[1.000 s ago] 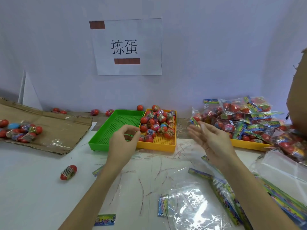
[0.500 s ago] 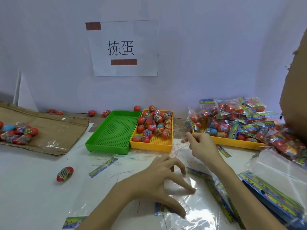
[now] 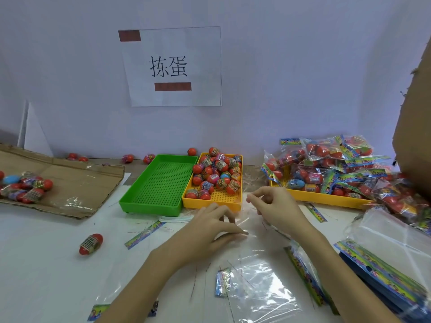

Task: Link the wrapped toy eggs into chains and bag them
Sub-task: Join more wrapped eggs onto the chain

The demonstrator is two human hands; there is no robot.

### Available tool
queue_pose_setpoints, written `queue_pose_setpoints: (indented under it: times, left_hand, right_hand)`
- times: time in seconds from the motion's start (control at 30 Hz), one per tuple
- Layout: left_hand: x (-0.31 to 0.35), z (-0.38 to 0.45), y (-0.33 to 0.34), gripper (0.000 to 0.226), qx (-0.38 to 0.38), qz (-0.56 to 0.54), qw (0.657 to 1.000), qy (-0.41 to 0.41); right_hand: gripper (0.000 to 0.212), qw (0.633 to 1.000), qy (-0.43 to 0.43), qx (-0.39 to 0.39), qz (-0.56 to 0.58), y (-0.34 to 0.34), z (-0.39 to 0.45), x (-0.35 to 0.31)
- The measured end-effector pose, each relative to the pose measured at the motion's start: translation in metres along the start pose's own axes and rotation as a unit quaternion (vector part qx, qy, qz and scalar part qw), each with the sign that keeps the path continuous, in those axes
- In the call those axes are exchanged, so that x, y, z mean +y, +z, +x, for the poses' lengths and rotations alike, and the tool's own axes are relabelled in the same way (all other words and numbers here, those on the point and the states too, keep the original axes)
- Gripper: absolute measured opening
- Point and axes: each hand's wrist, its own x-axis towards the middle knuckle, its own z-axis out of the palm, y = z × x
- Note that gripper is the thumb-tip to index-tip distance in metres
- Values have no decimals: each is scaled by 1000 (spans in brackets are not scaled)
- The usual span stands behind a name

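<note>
Wrapped toy eggs (image 3: pixel 217 173), mostly red, lie heaped in a small yellow tray (image 3: pixel 219 198) at the middle back of the white table. Just in front of it, my two hands work on a clear plastic bag (image 3: pixel 248 220) that is hard to make out. My left hand (image 3: pixel 210 229) has its fingers curled, with thumb and fingertips on the film. My right hand (image 3: pixel 272 208) pinches the bag's upper edge between thumb and forefinger. Neither hand holds an egg. A single red egg (image 3: pixel 91 244) lies alone at the left.
An empty green tray (image 3: pixel 161 183) adjoins the egg tray. Filled bags (image 3: pixel 331 164) pile on a larger yellow tray (image 3: pixel 326 199) at right. Flat cardboard (image 3: pixel 77 180) at left carries more eggs (image 3: pixel 23 185). Empty header bags (image 3: pixel 384 259) stack at right; another bag (image 3: pixel 258 290) lies near me.
My left hand came back from the green tray to the clear bag, first pressing it with spread fingers, now curled on it. My right hand dropped to the table and pinches the film.
</note>
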Motion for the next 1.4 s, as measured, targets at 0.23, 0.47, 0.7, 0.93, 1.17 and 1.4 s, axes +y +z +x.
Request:
queue_pose_setpoints:
  times: [0.23, 0.47, 0.7, 0.93, 1.17, 1.4]
  left_hand:
    - [-4, 5, -9, 28, 162, -152, 968, -114]
    - [-5, 5, -17, 44, 295, -345, 869, -196]
    - [-9, 2, -28, 29, 277, -501, 789, -224]
    - [-11, 2, -28, 31, 292, -480, 795, -230]
    - [-6, 1, -29, 41, 290, -448, 819, -212]
    - [2, 3, -28, 26, 311, -462, 805, -205]
  right_hand:
    - [26, 993, -101, -40, 49, -8, -6, -17]
    - [13, 979, -117, -135, 103, 1, -11, -27]
    - [18, 958, -49, -87, 268, -11, -13, -30]
    - [23, 998, -12, 66, 14, -3, -7, -21]
    - [52, 972, -120, 127, -156, 1, -15, -31]
    - [23, 985, -138, 67, -81, 5, -18, -34]
